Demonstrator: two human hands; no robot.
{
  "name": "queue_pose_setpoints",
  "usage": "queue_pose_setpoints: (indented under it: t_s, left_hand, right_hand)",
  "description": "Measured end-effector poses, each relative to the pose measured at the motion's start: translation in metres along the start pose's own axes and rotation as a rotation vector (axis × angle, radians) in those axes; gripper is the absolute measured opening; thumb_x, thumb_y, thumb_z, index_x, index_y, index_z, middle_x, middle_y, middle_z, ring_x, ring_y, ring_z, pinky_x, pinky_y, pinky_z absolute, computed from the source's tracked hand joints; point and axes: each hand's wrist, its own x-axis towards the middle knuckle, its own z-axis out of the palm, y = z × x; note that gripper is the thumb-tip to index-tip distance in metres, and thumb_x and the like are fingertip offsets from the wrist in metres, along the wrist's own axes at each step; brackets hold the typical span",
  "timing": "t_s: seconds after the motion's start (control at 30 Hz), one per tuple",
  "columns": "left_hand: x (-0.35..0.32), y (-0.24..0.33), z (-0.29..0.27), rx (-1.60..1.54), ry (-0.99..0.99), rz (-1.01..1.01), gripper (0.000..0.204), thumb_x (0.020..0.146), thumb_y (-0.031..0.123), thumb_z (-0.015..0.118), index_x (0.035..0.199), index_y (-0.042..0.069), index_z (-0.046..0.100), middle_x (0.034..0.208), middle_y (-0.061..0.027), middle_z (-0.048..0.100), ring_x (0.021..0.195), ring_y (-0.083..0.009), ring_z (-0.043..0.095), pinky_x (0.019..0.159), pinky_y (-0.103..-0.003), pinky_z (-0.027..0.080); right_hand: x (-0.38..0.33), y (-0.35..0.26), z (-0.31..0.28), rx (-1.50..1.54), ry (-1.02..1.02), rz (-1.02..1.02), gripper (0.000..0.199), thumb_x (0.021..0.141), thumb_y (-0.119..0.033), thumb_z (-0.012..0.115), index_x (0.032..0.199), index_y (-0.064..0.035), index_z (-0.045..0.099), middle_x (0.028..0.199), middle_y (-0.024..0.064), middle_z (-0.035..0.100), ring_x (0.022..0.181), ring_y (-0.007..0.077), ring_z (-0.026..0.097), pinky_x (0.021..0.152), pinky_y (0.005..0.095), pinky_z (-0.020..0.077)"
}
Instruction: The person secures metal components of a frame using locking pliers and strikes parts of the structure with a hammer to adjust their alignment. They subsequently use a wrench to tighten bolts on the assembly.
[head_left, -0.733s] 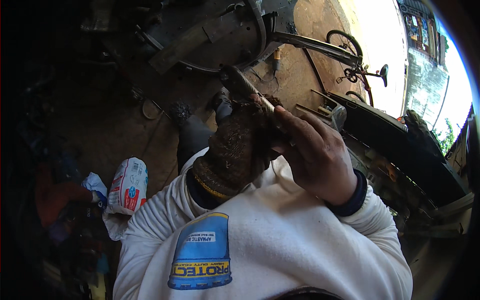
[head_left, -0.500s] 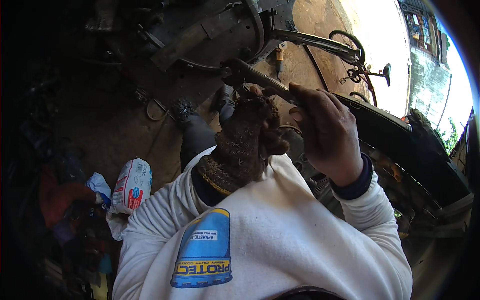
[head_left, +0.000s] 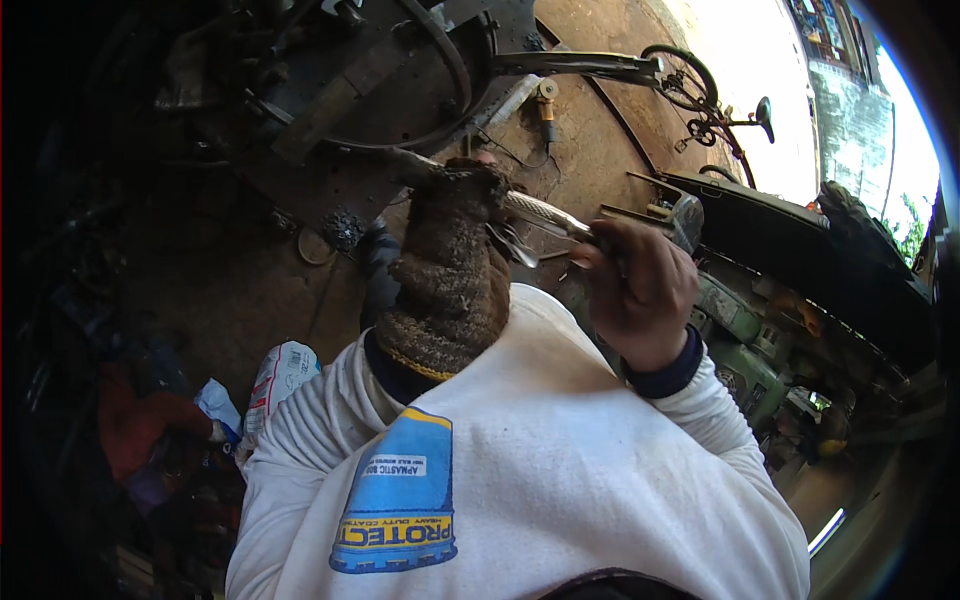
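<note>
My left hand [head_left: 445, 265], in a dirty brown knitted glove, is closed around a metal tool that looks like locking pliers [head_left: 545, 214]. Its ribbed handle sticks out to the right of the glove, with a shiny lever just below it. The glove hides the tool's middle, and its jaw end is dark and hard to make out. My bare right hand [head_left: 648, 290] pinches the handle's far right end between thumb and fingers. Both hands are in front of my chest, over the floor.
Ahead on the left lies a dark metal plate [head_left: 385, 95] with a curved bar. An orange angle grinder [head_left: 547, 125] lies on the floor. A bicycle [head_left: 705, 115] is at far right, green machinery [head_left: 735, 360] at right, a white bag [head_left: 285, 375] at left.
Both hands have shifted slightly left. My left glove now wraps around the tool, and my right hand has moved down, pinching the end of its handle. The view has also shifted a little.
</note>
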Motion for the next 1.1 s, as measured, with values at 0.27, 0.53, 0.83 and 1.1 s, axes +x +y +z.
queue_pose_setpoints:
  t_s: [0.27,0.53,0.83,1.1]
  left_hand:
    - [-0.021,0.038,0.003,1.333,-0.376,0.617,0.031,0.095,0.013,0.051,0.124,0.001,0.051,0.114,-0.0153,0.059,0.104,-0.0239,0.059,0.088,-0.035,0.05]
    - [-0.029,0.037,0.014,1.582,-0.522,0.671,0.036,0.094,0.004,0.049,0.13,-0.002,0.049,0.121,-0.019,0.058,0.111,-0.0277,0.058,0.096,-0.037,0.047]
    - [-0.016,0.046,-0.002,1.358,-0.419,0.279,0.037,0.097,0.004,0.043,0.133,-0.001,0.047,0.127,-0.017,0.055,0.114,-0.0267,0.056,0.098,-0.035,0.045]
    - [-0.003,0.054,-0.009,1.336,-0.374,0.393,0.038,0.097,0.004,0.042,0.134,0.002,0.047,0.127,-0.0176,0.055,0.113,-0.0263,0.057,0.097,-0.035,0.046]
  right_hand:
    - [-0.016,0.01,0.004,0.887,-0.45,0.792,0.044,0.099,-0.039,0.051,0.087,0.0014,0.061,0.077,0.0082,0.065,0.07,0.0176,0.064,0.059,0.0335,0.0495]
    - [-0.001,0.017,0.027,1.236,-0.754,0.699,0.076,0.096,-0.051,0.046,0.147,0.0004,0.024,0.149,0.0158,0.034,0.136,0.0244,0.036,0.112,0.036,0.0253]
    - [0.014,0.027,0.041,1.159,-1.119,0.635,0.043,0.097,-0.016,0.049,0.14,-0.0087,0.043,0.126,0.0143,0.057,0.113,0.0228,0.057,0.095,0.035,0.0447]
    - [0.011,0.03,0.063,1.199,-1.038,0.498,0.065,0.082,0.018,0.055,0.139,-0.0109,0.043,0.118,0.017,0.06,0.103,0.0256,0.064,0.08,0.0348,0.0529]
